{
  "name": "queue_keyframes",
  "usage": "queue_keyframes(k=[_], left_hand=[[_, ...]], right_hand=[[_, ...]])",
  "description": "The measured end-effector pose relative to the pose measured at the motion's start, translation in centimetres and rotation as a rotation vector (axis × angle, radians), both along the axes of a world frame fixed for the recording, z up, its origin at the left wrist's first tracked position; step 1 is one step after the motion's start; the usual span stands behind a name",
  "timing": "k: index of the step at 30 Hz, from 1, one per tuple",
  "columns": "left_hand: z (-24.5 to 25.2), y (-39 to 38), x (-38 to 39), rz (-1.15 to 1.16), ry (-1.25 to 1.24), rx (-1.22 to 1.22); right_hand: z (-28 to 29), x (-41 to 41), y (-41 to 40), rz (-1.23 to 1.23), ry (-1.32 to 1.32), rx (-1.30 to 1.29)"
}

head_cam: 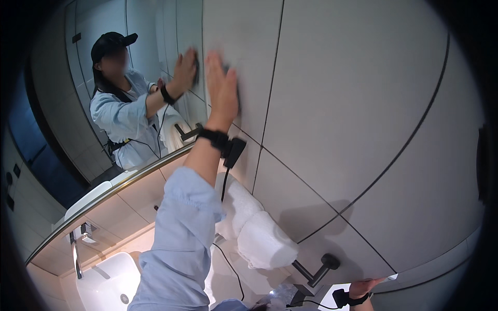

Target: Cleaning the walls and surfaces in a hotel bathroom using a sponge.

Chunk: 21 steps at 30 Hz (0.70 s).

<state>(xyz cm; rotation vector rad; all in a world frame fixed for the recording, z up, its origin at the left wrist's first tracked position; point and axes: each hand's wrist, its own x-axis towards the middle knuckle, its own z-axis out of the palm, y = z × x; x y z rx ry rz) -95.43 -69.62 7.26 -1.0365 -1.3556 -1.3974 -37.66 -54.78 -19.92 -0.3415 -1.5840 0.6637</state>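
Note:
My left hand (221,87) is raised flat against the grey wall tile (350,97), just right of the mirror (148,70). A dark, thin pad (239,101) shows under its palm and thumb edge; the hand is blurred, and what the pad is made of I cannot tell. A black wrist strap with a small device (233,151) and cable sits on that wrist. Low at the right, my right hand (362,288) is partly in view by the wall's lower edge, also with a black strap. Its fingers are mostly hidden, so I cannot tell whether it holds anything.
White towels (264,237) hang on a dark wall-mounted bar (315,274) below my left forearm. A white washbasin (105,280) with a chrome tap (76,248) lies lower left, under the mirror's metal edge (116,186). A dark fixture (482,163) stands at the right rim.

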Motion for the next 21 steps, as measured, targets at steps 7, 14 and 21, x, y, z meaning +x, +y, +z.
queue_keyframes(k=[7, 14, 21], left_hand=[[-6.0, 0.2, 0.9, -0.078, -0.402, 0.024], [11.5, 1.8, 13.4, 0.06, 0.385, -0.018], [8.2, 0.7, 15.9, -0.044, 0.876, -0.251]], right_hand=[[2.2, -0.8, -0.8, 0.059, -0.05, 0.198], [1.4, -0.8, -0.1, -0.151, -0.137, 0.247], [2.4, -2.2, -0.9, 0.232, 0.114, 0.048]])
